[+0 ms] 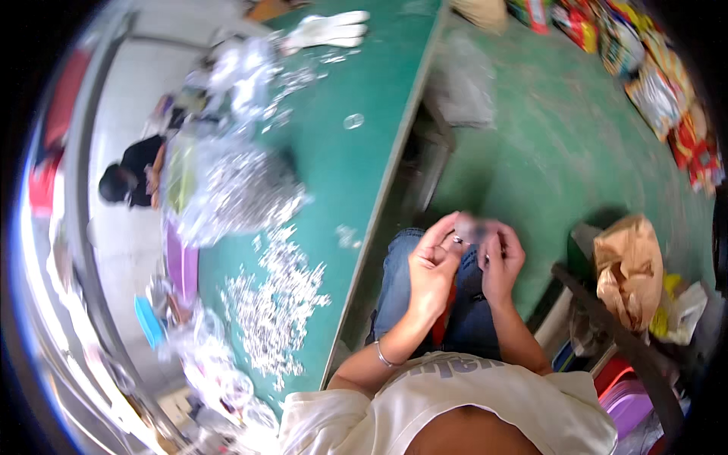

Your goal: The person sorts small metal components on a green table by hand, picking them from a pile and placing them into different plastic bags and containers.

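My left hand (434, 267) and my right hand (500, 264) meet above my lap, well to the right of the green table (345, 174). Between their fingertips is a small greyish piece (472, 230), too blurred to name. The fingers of both hands are curled and pinched around it. On the table to my left lies a spread heap of small shiny silver metal pieces (277, 307). Just beyond it, a large clear plastic bag (243, 186) is filled with similar silver pieces.
A white glove (330, 30) lies at the table's far end, near more plastic bags (246, 72). Another person (136, 174) in dark clothing is across the table. A brown paper bag (628, 269) stands to my right. Colourful sacks (660, 95) line the floor's far right.
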Available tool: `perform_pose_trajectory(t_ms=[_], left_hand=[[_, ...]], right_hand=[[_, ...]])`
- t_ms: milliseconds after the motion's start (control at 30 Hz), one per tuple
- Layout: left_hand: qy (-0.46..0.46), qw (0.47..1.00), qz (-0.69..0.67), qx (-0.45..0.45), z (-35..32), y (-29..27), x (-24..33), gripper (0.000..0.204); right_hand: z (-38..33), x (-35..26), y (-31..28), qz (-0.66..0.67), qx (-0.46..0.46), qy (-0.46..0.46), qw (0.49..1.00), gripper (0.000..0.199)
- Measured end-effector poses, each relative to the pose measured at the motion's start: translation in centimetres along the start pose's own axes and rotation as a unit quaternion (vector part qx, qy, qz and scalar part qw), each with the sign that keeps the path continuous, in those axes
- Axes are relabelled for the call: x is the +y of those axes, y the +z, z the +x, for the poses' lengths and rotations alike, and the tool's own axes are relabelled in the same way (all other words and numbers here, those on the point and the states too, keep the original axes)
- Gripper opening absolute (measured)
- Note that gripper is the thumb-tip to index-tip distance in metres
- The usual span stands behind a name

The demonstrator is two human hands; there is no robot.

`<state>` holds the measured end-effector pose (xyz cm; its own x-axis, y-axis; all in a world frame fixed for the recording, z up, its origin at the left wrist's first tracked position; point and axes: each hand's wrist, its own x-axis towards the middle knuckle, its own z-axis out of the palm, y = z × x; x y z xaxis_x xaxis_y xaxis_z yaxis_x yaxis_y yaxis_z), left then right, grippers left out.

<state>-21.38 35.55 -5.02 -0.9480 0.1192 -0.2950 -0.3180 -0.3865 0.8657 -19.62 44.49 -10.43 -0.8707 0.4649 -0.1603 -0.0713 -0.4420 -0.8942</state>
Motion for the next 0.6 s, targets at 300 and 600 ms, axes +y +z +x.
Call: perform_pose_trajectory(t_ms=[300,600], left_hand=[[0.095,0.987,0.021,0.13,-16.4,-13.9,6.9,0.032],[0.28,0.867,0.164,0.378,-28.0,-29.6,10.3,0.043]], right_hand=[[-11.3,-1.3,10.7,0.23,-0.235,0.301,0.895,0.021],[-26.5,2.7,22.1,-0.024,-0.392,0.477,0.786,0.015]])
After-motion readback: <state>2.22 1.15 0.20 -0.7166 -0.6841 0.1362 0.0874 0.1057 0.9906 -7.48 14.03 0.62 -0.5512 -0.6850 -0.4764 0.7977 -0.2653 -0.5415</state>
